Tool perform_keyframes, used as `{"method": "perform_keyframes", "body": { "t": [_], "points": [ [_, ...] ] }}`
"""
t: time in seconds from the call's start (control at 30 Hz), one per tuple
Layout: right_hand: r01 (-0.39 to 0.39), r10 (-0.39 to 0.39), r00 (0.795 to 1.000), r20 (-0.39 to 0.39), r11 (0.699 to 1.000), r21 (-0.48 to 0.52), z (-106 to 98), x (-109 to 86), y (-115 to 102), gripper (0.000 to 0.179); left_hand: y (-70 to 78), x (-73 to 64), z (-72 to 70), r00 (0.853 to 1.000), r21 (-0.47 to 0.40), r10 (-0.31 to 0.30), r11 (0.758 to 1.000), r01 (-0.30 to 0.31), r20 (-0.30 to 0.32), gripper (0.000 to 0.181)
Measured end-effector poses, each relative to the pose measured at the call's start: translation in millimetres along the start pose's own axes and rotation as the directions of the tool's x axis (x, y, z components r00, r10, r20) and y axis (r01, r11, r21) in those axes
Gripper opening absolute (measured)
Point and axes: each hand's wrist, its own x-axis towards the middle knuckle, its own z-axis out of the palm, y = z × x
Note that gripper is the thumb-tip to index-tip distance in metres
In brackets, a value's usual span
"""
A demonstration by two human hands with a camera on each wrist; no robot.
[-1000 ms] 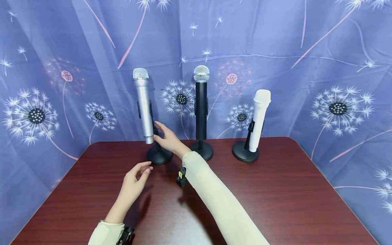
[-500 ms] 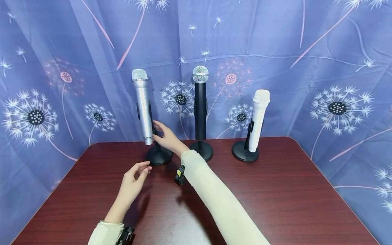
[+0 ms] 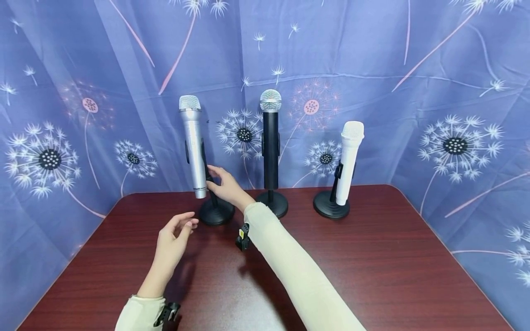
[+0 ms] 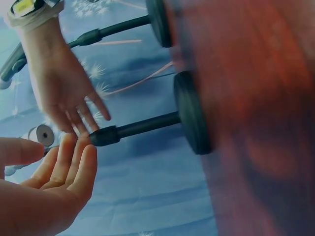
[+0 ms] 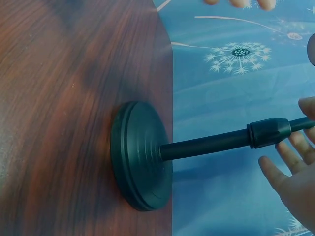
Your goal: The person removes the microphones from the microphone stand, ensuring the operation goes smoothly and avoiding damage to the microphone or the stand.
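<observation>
A silver microphone (image 3: 194, 151) stands tilted in a black desk microphone stand (image 3: 216, 213) at the back left of the table. My right hand (image 3: 229, 188) holds this stand by its upper pole, just below the clip and beside the microphone's lower end. In the right wrist view, the thumb and fingers are around the thin pole (image 5: 301, 124) above the collar (image 5: 269, 132). My left hand (image 3: 171, 239) hovers in front and to the left of the round base, its fingers loosely bent and holding nothing. In the left wrist view, its fingers overlap the top of the collar (image 4: 104, 136).
A black microphone (image 3: 271, 149) with a silver head stands on a similar stand at the back middle. Further right is a white microphone (image 3: 349, 163) on its own stand. Behind the dark red table (image 3: 393, 257) hangs a blue curtain (image 3: 372, 46) with dandelion prints.
My left hand has drawn back slightly to the left, away from the stand. The silver microphone and its stand have shifted slightly toward me, with my right hand staying on the pole.
</observation>
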Motion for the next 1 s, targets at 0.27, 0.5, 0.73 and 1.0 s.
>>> {"method": "perform_keyframes", "body": {
  "t": [0.27,0.5,0.73,1.0],
  "points": [
    [-0.073,0.073,0.995,-0.064,0.997,-0.007,8,1.8,-1,0.045,14.6,14.1,-9.3,0.997,-0.071,0.002,0.997,-0.008,-0.075,0.023],
    [-0.130,0.130,0.987,-0.095,0.991,0.006,15,-0.9,3,0.044,24.2,22.4,-9.5,0.996,-0.150,0.012,0.988,-0.025,-0.086,0.023],
    [-0.122,0.118,0.985,-0.129,0.992,-0.022,19,-2.3,10,0.043,26.8,24.7,-9.9,0.996,-0.179,-0.003,0.984,-0.013,-0.087,0.023],
    [-0.033,0.036,0.972,-0.231,0.999,0.014,27,-2.9,19,0.040,27.5,24.1,-15.5,0.995,-0.190,-0.013,0.982,-0.007,-0.103,0.022]
  ]
}}
